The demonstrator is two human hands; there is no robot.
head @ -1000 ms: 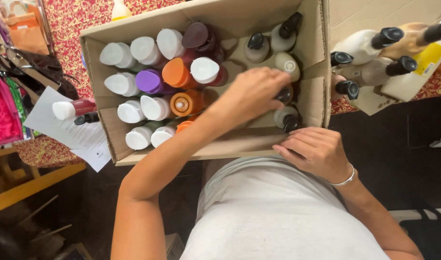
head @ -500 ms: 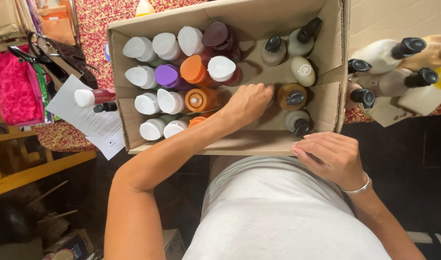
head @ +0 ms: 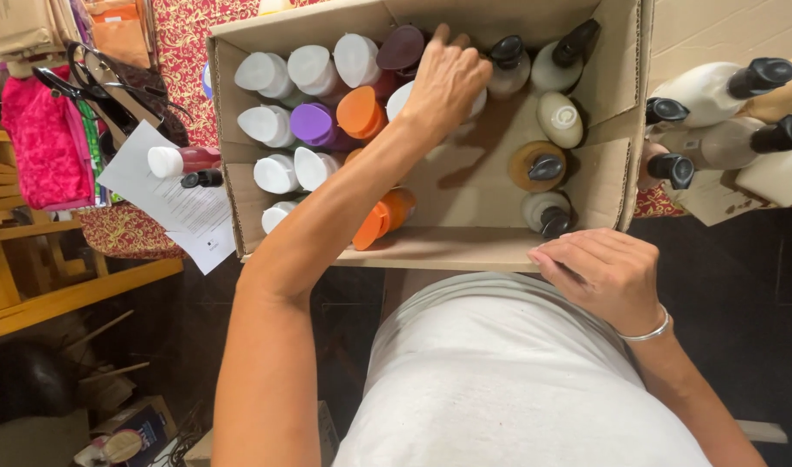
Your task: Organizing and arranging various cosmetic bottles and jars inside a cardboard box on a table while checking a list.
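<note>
moved: left hand (head: 443, 82) now deeper, at far row | cardboard box (head: 465, 246) stiff, holds upright bottles | white-capped bottle (head: 474, 102) under left palm, fingers curled over, grip unclear; likely smooth, light plastic, grasp below cap | right hand (head: 599, 272) loosely curled, resting on box rim

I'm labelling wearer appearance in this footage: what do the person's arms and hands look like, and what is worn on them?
Both arms are bare, with no sleeves reaching the forearms and no gloves. The left hand shows no jewellery. The right hand has a thin silver bangle at the wrist. A light grey top covers the torso.
</note>
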